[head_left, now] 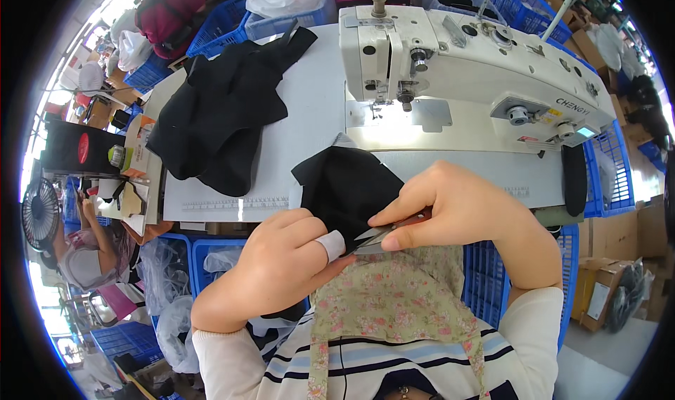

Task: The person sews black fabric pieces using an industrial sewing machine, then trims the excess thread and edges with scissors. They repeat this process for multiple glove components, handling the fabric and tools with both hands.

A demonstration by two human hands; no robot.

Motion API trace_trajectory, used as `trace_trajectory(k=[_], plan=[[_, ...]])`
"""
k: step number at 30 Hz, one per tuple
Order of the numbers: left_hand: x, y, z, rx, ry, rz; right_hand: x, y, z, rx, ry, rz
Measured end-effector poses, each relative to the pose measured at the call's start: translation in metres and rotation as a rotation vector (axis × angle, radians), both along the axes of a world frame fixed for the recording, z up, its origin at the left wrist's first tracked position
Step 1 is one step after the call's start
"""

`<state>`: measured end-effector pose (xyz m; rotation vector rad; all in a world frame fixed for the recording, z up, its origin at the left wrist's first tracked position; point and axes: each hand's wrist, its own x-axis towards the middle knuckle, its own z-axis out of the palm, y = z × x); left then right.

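A small piece of black fabric [348, 182] lies over the front edge of the white sewing table, its near corner pinched by my left hand [288, 252]. One left finger has a white wrap around it. My right hand [443, 210] is closed on thread snips [397, 228], whose pointed blades reach to the fabric edge beside my left fingertips. Whether the blades touch the cloth, I cannot tell. Behind the fabric stands a white sewing machine [471, 69], its needle area lit. A larger heap of black fabric pieces [225, 112] rests at the left of the table.
Blue plastic crates [485, 273] stand below the table, and more line its far side. A ruler strip [235, 204] runs along the table's front edge. At the left are a fan [41, 214] and another person [91, 252]; a person in dark red [169, 17] is farther back.
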<state>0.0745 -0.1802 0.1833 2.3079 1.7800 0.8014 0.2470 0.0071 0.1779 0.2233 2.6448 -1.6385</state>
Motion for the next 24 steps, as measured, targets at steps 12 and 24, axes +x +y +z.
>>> trace_trajectory(k=[12, 24], plan=[[0.0046, -0.0005, -0.0010, 0.042, -0.004, 0.004, -0.0050, -0.0028, 0.0009, 0.020, -0.044, 0.058], [0.0029, -0.0023, 0.0025, -0.027, 0.047, -0.067, -0.0022, -0.0026, -0.0014, 0.032, -0.032, 0.044]])
